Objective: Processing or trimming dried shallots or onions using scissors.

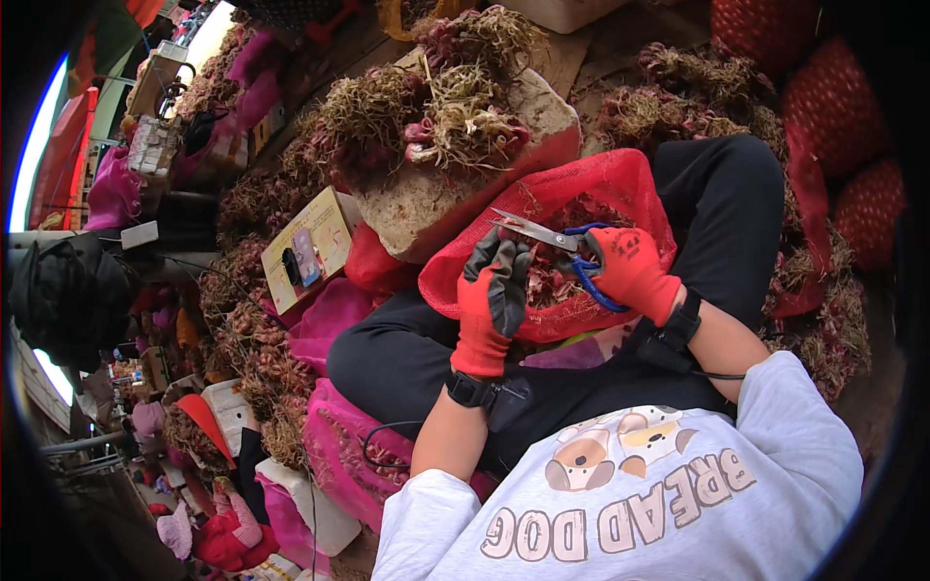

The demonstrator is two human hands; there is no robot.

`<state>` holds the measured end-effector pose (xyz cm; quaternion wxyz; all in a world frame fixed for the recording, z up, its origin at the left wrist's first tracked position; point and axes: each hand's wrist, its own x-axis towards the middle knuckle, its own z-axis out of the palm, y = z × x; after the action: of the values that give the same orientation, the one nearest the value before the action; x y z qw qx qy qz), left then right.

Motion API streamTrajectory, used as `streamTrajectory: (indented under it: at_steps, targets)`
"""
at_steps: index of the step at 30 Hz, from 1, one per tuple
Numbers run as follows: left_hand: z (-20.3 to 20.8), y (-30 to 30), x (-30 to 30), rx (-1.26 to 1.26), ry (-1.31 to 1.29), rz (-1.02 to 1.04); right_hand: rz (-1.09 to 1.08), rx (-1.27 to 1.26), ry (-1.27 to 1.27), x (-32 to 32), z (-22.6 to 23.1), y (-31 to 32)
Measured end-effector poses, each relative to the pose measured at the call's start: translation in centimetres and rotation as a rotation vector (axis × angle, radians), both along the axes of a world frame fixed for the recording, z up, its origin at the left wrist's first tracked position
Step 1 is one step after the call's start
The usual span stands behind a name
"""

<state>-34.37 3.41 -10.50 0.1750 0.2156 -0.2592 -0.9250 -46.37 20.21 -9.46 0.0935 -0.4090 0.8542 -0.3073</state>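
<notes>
My right hand (635,269), in a red glove, grips a pair of scissors (538,230) with blue handles. Their blades are spread and point left, over my left hand's fingertips. My left hand (490,302) wears a red glove with a dark palm; its fingers are curled together, and what they hold, if anything, is hidden. Both hands are above an open red mesh bag (448,276) between my legs, with reddish bulbs and dry scraps inside. Beyond it, root-covered bunches of reddish bulbs (465,121) lie on a pale, rough block (397,211).
Left of the block, a yellowish box (337,232) carries a phone (305,257) and a small black object. More bulb bunches (257,373) are heaped along the left, beside pink mesh bags (354,455). Full red sacks (838,97) stand at the far right. A person in red (232,537) is at lower left.
</notes>
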Motion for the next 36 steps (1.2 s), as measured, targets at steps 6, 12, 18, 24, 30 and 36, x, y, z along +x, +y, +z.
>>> streamTrajectory:
  at_steps: [6,12,18,24,30,36]
  targets:
    - [-0.5,-0.2,0.2,0.104,0.09,-0.055,-0.003,0.004,-0.042,-0.1,-0.6,0.2]
    - [-0.6,-0.3,0.2,0.14,0.08,-0.047,-0.012,0.02,-0.019,0.1,-0.6,0.0]
    - [0.1,-0.5,0.1,0.163,0.04,-0.043,-0.014,0.085,-0.255,-0.3,-0.9,-0.2]
    - [0.9,-2.1,0.8,0.452,0.167,-0.201,0.059,-0.079,-0.201,-0.6,0.1,-0.2]
    - [1.2,-1.4,2.3,0.617,0.173,-0.236,0.053,0.094,0.045,0.1,1.2,-0.2]
    - [6.3,-0.3,7.2,0.664,0.12,-0.222,0.073,0.08,0.023,-0.6,0.1,0.9]
